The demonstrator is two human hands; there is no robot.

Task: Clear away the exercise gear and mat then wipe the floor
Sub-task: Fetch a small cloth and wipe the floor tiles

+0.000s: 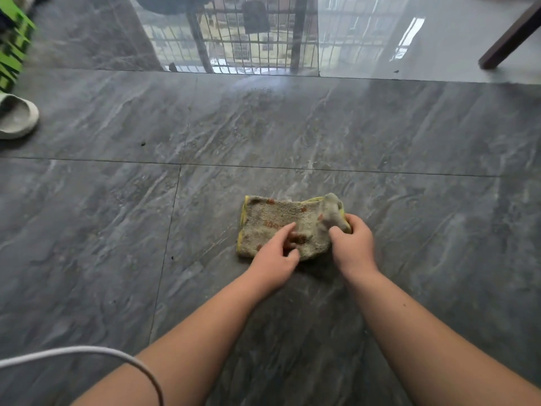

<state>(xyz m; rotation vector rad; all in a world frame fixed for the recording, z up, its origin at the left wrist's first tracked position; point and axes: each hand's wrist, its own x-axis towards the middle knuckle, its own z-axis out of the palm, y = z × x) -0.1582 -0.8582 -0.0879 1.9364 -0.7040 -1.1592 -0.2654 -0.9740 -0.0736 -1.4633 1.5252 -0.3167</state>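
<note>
Looking rough and fuzzy: cloth rag (281, 222). Shining smooth and glossy like stone: grey floor tiles (117, 230). Looking soft and matt, like foam: pale slipper (17, 115).

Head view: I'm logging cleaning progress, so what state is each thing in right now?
Grey cloth with yellow edging: folded, flat on the floor, right end bunched up.
Left hand: on the cloth, fingers curled.
Right hand: gripping the cloth's bunched end.
Grey marbled tile floor: glossy, with faint wipe streaks.
Pale slipper: sitting on the floor, far left.
White cable: trails across the near left.
</note>
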